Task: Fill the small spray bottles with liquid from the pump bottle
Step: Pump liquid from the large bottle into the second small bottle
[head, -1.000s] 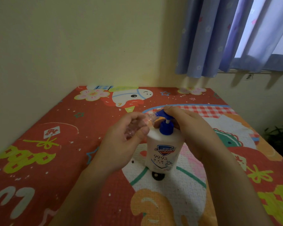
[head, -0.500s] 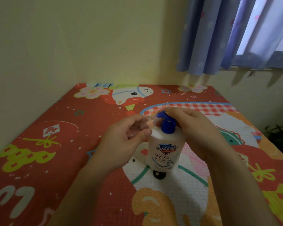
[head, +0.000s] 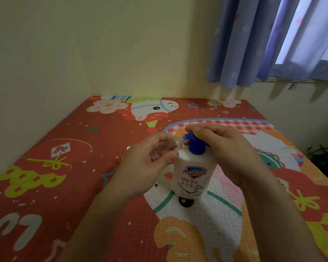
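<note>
The filling is in the middle of its work, as I judge it. The left hand (head: 148,167) has its grip closed around a small clear plastic spray bottle (head: 164,149), which is tilted so that its open neck meets the spout of the blue pump head (head: 194,142). The right hand (head: 222,148) lies over this pump head with the fingers (head: 199,128) pressing on its top; its grip is not closed around anything, it only pushes down. The pump seems low, so a stroke is probably under way.

How much liquid is already in the small bottle I cannot tell, because the hand hides most of it and the plastic is transparent. No other small spray bottles show, so I cannot say how many are left.

The white plastic pump bottle (head: 194,176) stands upright on the red cartoon-printed mat (head: 45,167), between the two hands. It has a blue shield label with the text "Safeguard".
</note>
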Available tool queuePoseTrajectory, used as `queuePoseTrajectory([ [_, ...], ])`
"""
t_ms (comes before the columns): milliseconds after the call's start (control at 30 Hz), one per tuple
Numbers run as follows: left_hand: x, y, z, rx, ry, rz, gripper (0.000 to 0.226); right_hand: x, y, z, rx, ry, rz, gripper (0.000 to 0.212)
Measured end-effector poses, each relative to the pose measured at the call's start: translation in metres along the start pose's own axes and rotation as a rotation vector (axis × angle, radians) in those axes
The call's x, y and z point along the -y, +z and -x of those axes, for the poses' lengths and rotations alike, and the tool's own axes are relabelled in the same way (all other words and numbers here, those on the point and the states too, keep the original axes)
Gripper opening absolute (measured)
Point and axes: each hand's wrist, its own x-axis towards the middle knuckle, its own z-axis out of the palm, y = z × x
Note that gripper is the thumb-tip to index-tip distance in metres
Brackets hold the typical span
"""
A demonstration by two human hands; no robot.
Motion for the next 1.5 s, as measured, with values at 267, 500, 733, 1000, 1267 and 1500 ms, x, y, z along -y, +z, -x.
queuePoseTrajectory([
  [267,-0.001,0.001,-0.001,-0.017,0.022,0.000,0.031,0.003,0.002,0.002,0.033,0.004,-0.015,0.020],
  [500,-0.006,0.005,-0.001,-0.051,0.080,-0.016,0.026,0.004,0.005,0.002,0.019,0.062,-0.010,0.035],
  [733,-0.007,0.007,-0.001,-0.069,0.063,0.007,0.029,0.005,0.014,0.002,-0.079,0.077,-0.017,0.044],
  [1000,-0.004,0.007,-0.002,-0.073,0.043,-0.005,0.033,0.005,0.012,0.001,-0.068,0.153,0.002,0.040],
  [1267,0.000,0.008,-0.002,-0.061,0.028,0.022,0.033,0.003,0.011,0.002,-0.059,0.148,0.035,0.044],
  [1500,0.000,0.007,-0.003,-0.052,0.023,0.028,0.029,0.002,0.010,0.004,-0.037,0.076,0.067,0.040],
])
